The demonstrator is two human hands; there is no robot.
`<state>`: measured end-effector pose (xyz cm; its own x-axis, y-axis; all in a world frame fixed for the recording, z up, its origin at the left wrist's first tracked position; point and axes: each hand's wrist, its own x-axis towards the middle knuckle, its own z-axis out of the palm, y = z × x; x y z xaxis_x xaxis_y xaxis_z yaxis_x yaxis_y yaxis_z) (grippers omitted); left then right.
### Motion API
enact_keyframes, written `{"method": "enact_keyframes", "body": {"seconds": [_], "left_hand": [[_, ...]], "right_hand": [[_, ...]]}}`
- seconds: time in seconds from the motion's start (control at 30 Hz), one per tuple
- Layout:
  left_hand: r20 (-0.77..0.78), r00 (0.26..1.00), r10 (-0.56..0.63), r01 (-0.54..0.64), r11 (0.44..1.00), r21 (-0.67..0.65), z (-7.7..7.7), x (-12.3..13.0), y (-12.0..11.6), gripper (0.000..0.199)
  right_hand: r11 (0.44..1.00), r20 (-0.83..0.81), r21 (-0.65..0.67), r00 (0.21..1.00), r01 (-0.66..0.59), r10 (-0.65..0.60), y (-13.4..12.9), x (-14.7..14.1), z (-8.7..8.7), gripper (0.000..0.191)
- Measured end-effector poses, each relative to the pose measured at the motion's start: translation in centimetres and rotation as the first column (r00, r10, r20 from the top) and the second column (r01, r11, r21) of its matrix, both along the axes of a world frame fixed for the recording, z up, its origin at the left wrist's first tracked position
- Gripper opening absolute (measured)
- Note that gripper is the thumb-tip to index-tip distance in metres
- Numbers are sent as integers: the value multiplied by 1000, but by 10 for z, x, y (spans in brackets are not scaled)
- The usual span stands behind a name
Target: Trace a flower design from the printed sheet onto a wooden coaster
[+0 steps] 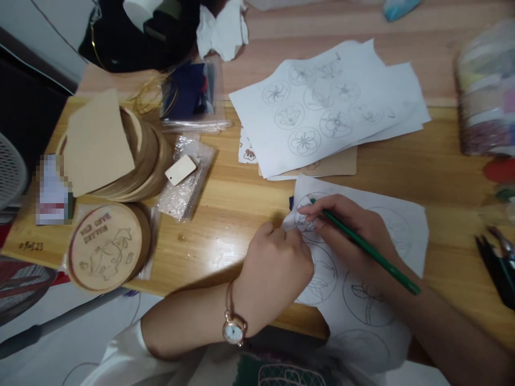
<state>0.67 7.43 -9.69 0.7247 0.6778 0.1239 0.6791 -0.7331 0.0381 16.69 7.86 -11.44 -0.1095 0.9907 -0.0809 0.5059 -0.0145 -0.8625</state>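
Observation:
My right hand (354,225) grips a green pencil (370,246), its tip end over a drawn circle near the top left of a white sheet of paper (406,257). Several pencilled circles with flower and leaf outlines cover that sheet, which hangs over the table's front edge. My left hand (277,257), with a watch (234,329) on its wrist, is closed at the sheet's left edge, where the paper curls up against the fingers. Its fingertips are tucked out of sight. Something dark blue (291,202) peeks out from beneath the sheet's upper left corner.
Beyond lie more sheets with flower drawings (314,112). Stacked round wooden boxes (155,161), a lidded round box with a cartoon (107,249), a bubble-wrapped packet (181,198) and a plastic bag (217,91) stand left. Dark pens (497,268) and a filled clear bag (488,96) are right.

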Motion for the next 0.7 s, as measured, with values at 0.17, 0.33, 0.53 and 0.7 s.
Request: {"method": "enact_keyframes", "body": {"seconds": [0.17, 0.33, 0.53, 0.7], "left_hand": [[-13, 1000, -6, 5, 1000, -16, -1, -1, 0, 21], [-12, 1000, -14, 14, 1000, -6, 0, 0, 0, 20], [-53, 998, -15, 14, 1000, -24, 0, 3, -3, 21], [-114, 993, -14, 5, 997, -79, 1, 11, -8, 19]], "right_hand": [[1000, 48, 22, 999, -15, 14, 1, -1, 2, 17], [997, -133, -49, 989, 61, -67, 3, -2, -6, 10], [979, -478, -148, 856, 141, -196, 6, -4, -15, 41], [968, -491, -203, 839, 150, -233, 8, -7, -14, 23]]}}
